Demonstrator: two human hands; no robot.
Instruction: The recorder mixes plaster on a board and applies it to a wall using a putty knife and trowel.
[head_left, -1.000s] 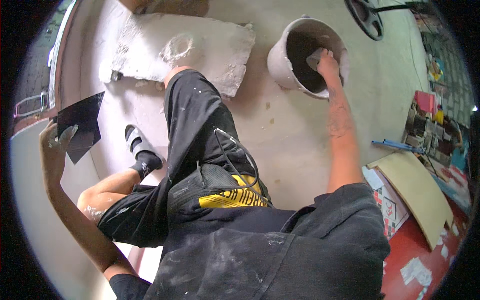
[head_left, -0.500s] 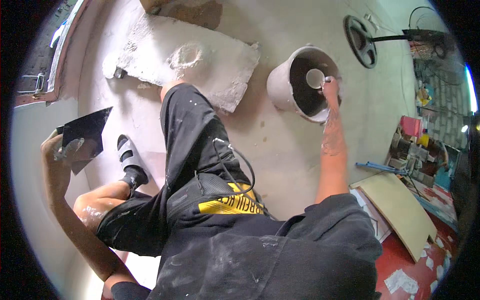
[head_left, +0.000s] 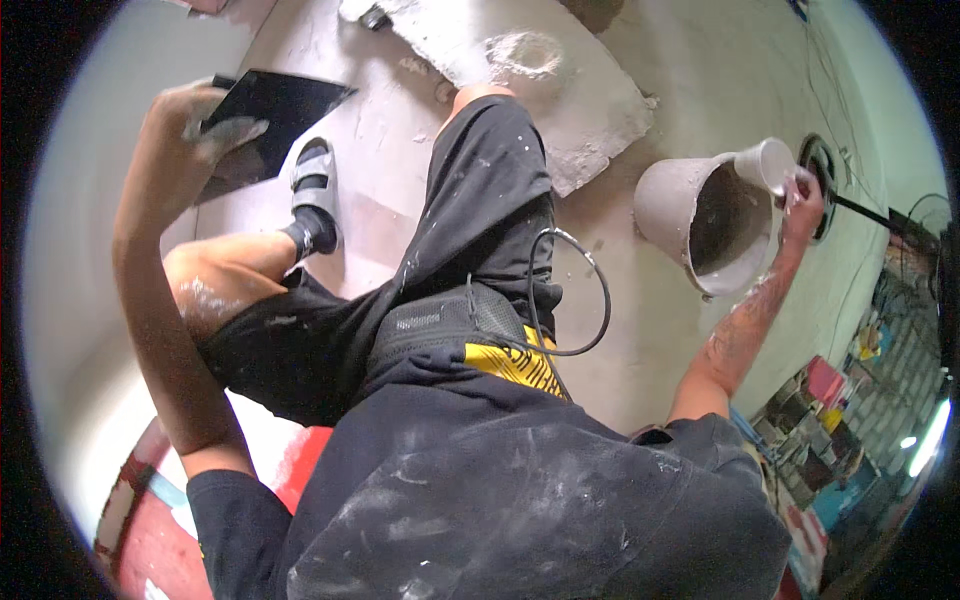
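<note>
My left hand (head_left: 195,115) is raised at the far left, its fingers wrapped round the edge of a wide dark flat blade (head_left: 285,108), like a plasterer's scraper. At the right, my right hand (head_left: 803,205) grips a whitish cup (head_left: 766,165) at its side. The cup is tilted over the far right rim of a plaster-stained bucket (head_left: 672,212). Inside the bucket is grey shadow; how full it is I cannot tell. Beyond my bent knee lies a pale, crusted sheet (head_left: 595,115) with a ring-shaped lump of plaster (head_left: 525,55) on it.
A dark spoked wheel on a bar (head_left: 820,180) stands just behind my right hand. My sandalled foot (head_left: 318,190) rests below the blade. A black cable (head_left: 605,300) loops out from my waist. Boxes and odds and ends (head_left: 825,400) are heaped at the lower right.
The cup has come up from inside the bucket to its far right rim, in my right hand. My left hand has turned the blade flatter. The whole view has swung, shifting the scene rightward.
</note>
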